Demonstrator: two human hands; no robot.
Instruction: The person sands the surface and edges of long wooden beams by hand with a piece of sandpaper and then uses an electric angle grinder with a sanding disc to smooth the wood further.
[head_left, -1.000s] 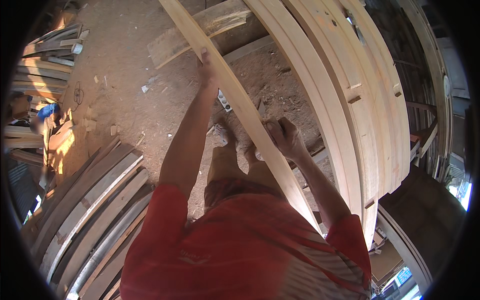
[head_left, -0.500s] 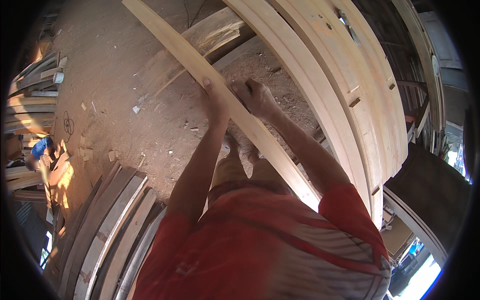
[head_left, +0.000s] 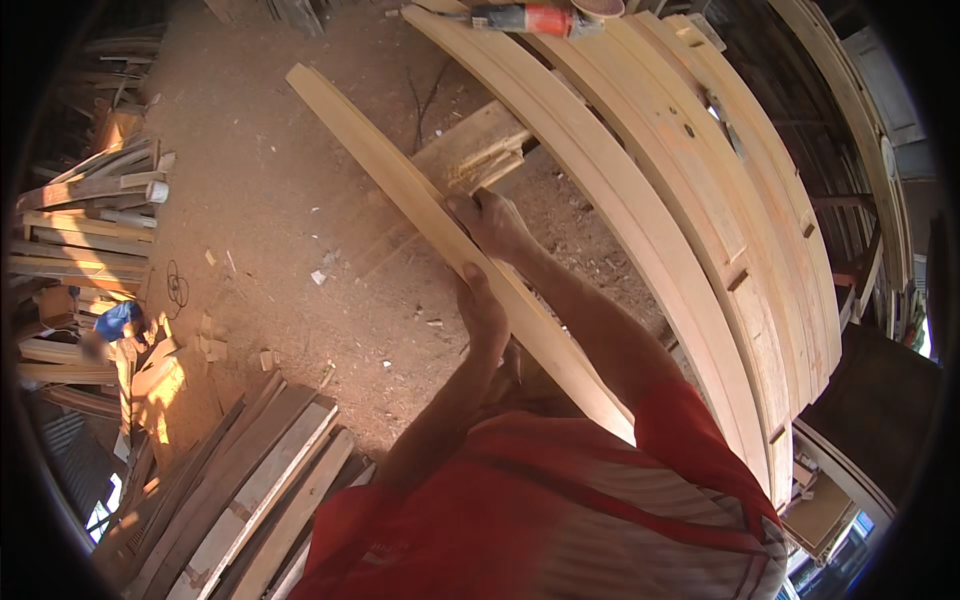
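A long pale wooden plank [head_left: 375, 165] runs slantwise from the far left down toward my body. My left hand [head_left: 483, 308] is closed round its left edge, the thumb lying on top. Farther along the plank, my right hand [head_left: 492, 225] is curled closed at the right edge. Its fingertips are turned out of sight, so what lies inside them, if anything, cannot be made out. To the right, a broad curved wooden piece [head_left: 600, 180] lies alongside other curved boards.
A red and grey power tool with a round disc [head_left: 545, 20] rests on the far end of the curved boards. Beneath the plank lies a rough timber [head_left: 470, 150]. Stacked boards [head_left: 255, 490] stand at the near left. A person in blue [head_left: 118, 320] is at the far left.
My right hand has slid along the plank toward its far end, and my left hand now grips nearer my body. The view has shifted, bringing the power tool into sight.
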